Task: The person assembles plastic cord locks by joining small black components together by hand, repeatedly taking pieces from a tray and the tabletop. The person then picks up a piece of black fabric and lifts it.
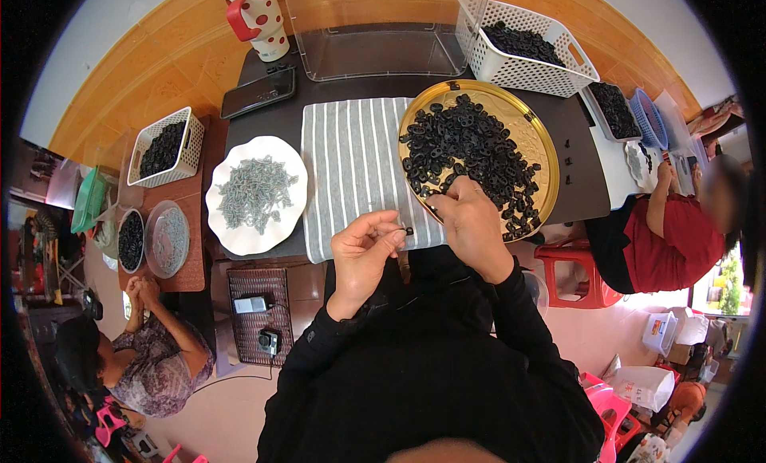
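Note:
Between the thumb and fingers of my left hand (pixel 365 252) is a small black plastic part (pixel 408 231), held just over the front of the grey-and-white striped cloth (pixel 343 160). A tiny screw (pixel 373 203) shows beside its fingertips; whether it is held or lies on the cloth I cannot tell. My right hand (pixel 475 224) reaches over the near left rim of the round gold tray (pixel 546 148), its fingers pinched together. Anything in that pinch is hidden. Black plastic parts (pixel 471 140) are heaped in the tray. Left of the cloth, a white scalloped plate (pixel 215 196) carries many silvery screws (pixel 257 193).
Behind the cloth stands a clear plastic box (pixel 383 52). A white basket (pixel 511 72) of black parts is at back right; a phone (pixel 259 94) and spotted cup (pixel 262 20) are at back left. Co-workers sit on both sides, near a red stool (pixel 570 275).

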Available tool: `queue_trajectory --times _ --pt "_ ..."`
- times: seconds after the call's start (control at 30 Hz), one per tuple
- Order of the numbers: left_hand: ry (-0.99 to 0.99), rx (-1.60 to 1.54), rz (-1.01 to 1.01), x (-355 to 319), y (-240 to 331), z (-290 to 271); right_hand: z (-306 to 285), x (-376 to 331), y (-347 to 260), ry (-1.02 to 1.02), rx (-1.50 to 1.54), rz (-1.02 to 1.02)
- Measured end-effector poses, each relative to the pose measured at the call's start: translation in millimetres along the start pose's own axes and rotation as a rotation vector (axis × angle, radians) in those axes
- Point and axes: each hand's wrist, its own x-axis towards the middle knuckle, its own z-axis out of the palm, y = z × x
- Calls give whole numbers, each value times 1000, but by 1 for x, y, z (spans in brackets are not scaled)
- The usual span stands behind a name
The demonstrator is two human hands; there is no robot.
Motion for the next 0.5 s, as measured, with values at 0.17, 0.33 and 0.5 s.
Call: queue_trajectory --times 0.17,0.33,0.5 --pt "-15 41 -19 1 1 0 3 -2 7 -6 10 5" --pt "-7 53 -18 3 -3 2 2 -8 16 -7 99 45" --pt "15 87 -13 2 0 2 -1 -7 13 16 54 0"
